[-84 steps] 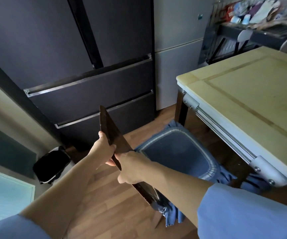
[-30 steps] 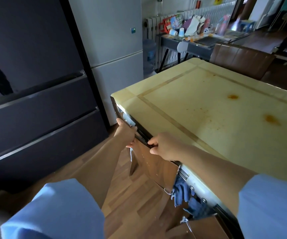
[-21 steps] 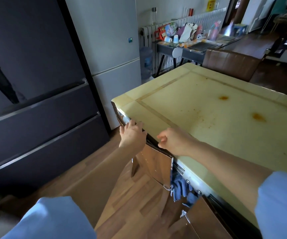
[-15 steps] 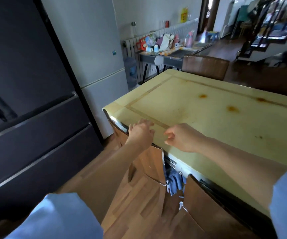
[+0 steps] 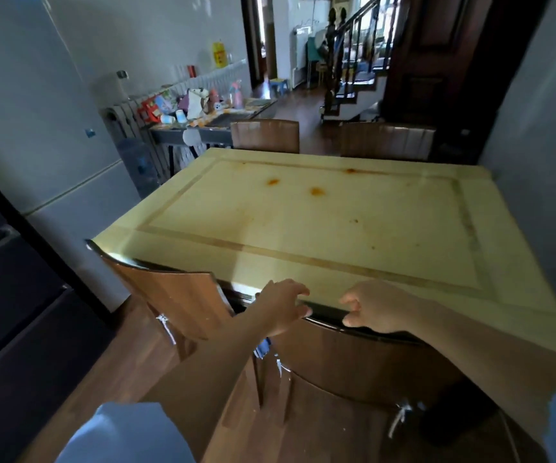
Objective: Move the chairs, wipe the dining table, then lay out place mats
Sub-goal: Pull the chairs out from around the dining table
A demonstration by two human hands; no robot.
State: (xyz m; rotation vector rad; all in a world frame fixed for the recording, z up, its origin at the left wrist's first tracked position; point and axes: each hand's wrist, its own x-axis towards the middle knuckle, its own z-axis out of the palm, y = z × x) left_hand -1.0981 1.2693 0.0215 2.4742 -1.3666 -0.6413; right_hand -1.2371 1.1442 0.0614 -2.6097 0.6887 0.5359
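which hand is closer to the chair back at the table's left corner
Left. The left hand sits just right of that chair back, at the top edge of the second chair; the right hand is farther right along it.

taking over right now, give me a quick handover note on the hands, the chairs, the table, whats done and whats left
Left hand: rests on the top rim of the near right chair, fingers loose.
Right hand: fingers curled round the same rim.
Near left chair stands against the dining table; far left chair and far right chair stand at its far edge.
Done: nothing finished that shows. Orange stains mark the tabletop; no cloth or place mats in view.
To do: move the chairs, wipe, lay mats.
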